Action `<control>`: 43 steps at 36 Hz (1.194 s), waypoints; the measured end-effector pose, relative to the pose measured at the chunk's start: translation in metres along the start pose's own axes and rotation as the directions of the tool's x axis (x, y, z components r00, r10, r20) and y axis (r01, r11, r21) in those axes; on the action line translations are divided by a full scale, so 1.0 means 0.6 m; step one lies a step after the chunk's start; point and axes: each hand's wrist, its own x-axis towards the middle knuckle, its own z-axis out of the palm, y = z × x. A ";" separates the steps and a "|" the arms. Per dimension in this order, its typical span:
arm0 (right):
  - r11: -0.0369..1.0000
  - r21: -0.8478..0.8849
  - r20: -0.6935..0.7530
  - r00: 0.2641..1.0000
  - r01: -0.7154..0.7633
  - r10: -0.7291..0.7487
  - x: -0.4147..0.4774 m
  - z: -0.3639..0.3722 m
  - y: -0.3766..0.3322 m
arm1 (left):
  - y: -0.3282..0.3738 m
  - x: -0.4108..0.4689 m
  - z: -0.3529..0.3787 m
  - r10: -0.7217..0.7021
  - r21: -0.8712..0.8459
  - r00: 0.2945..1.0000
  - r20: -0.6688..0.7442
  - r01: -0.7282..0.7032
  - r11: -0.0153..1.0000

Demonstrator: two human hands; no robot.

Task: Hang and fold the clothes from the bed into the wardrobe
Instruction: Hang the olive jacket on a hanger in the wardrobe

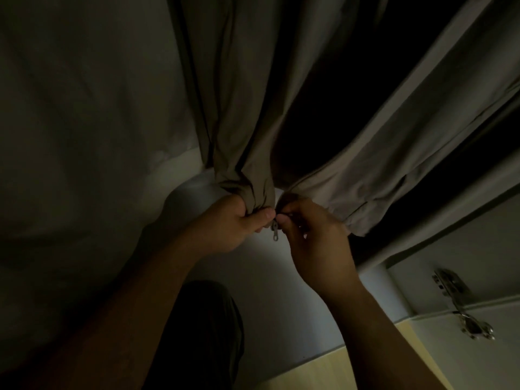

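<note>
**Jacket hem gathered in both hands**

Hangs from above in dim light: jacket (244, 108), front open. Left hand (230, 223) fingers (261, 215) clamped around one bunched hem corner; right hand (312, 237) pinching the other, zipper pull (275, 233) dangling between. Jacket top cut off; gap behind lost in darkness.

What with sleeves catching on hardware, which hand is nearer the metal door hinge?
Right. The right hand pinches the zipper of the jacket, up and left of the hinge; the left hand, gripping the hem, lies farther left.
</note>
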 end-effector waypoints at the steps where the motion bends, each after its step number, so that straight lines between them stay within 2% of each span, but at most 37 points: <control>1: 0.999 -0.040 0.008 1.000 0.023 -0.023 0.001 -0.001 0.001 | -0.001 -0.001 0.002 0.015 0.021 1.000 0.000 -0.015 1.000; 5: 0.982 -0.175 0.081 0.995 0.070 -0.057 0.002 -0.006 -0.002 | -0.014 0.001 -0.003 0.042 0.176 0.999 -0.006 -0.040 0.983; 9: 0.973 -0.220 -0.118 0.989 0.063 -0.090 0.017 -0.029 -0.008 | -0.034 0.008 -0.004 0.030 0.315 1.000 -0.009 -0.026 0.949; 11: 0.965 -0.248 -0.134 0.984 0.082 -0.118 0.021 -0.031 -0.013 | -0.043 0.017 0.009 0.040 0.300 0.999 0.010 -0.041 0.953; 13: 0.967 -0.236 -0.140 0.982 0.092 -0.127 0.021 -0.024 -0.016 | -0.039 0.018 0.020 0.037 0.213 0.999 -0.022 -0.032 0.976; 15: 0.967 -0.241 -0.151 0.980 0.087 -0.126 0.021 -0.020 -0.015 | -0.039 0.023 0.024 0.016 0.021 0.995 -0.097 -0.014 1.000; 18: 0.959 -0.275 -0.152 0.983 0.061 -0.106 0.022 -0.022 -0.006 | -0.037 0.027 0.028 0.067 -0.244 0.984 -0.166 -0.107 0.964; 21: 0.949 -0.313 -0.116 0.990 0.045 -0.085 0.021 -0.027 -0.011 | -0.042 0.029 0.034 0.070 -0.281 0.979 -0.191 -0.123 0.952; 23: 0.934 -0.351 -0.118 0.987 0.064 -0.112 0.026 -0.040 -0.021 | -0.045 0.028 0.039 0.068 -0.235 0.978 -0.199 -0.115 0.965; 27: 0.949 -0.316 -0.293 0.949 0.017 -0.115 0.049 -0.079 -0.052 | -0.046 0.036 0.035 -0.020 -0.139 0.981 -0.191 -0.007 0.990; 30: 0.954 -0.299 -0.220 0.973 0.000 -0.069 0.058 -0.087 -0.073 | -0.025 0.048 0.025 -0.110 -0.235 0.991 -0.074 0.090 0.968; 32: 0.949 -0.315 -0.175 0.984 -0.017 -0.040 0.056 -0.088 -0.075 | -0.007 0.056 0.019 -0.152 -0.411 0.988 -0.013 0.133 0.902; 34: 0.945 -0.324 -0.177 0.984 -0.040 -0.019 0.055 -0.094 -0.073 | 0.012 0.061 0.013 -0.147 -0.517 0.989 0.014 0.133 0.845; 36: 0.945 -0.323 -0.175 0.985 -0.050 -0.008 0.055 -0.102 -0.075 | 0.028 0.065 0.018 -0.113 -0.548 0.993 0.035 0.114 0.829; 40: 0.926 -0.376 -0.118 0.993 -0.025 -0.021 0.063 -0.125 -0.090 | 0.034 0.065 0.034 -0.098 -0.533 0.993 -0.058 0.053 0.844; 43: 0.932 -0.362 -0.247 0.966 -0.018 -0.077 0.092 -0.157 -0.106 | 0.020 0.068 0.036 -0.162 -0.570 0.979 -0.123 0.064 0.819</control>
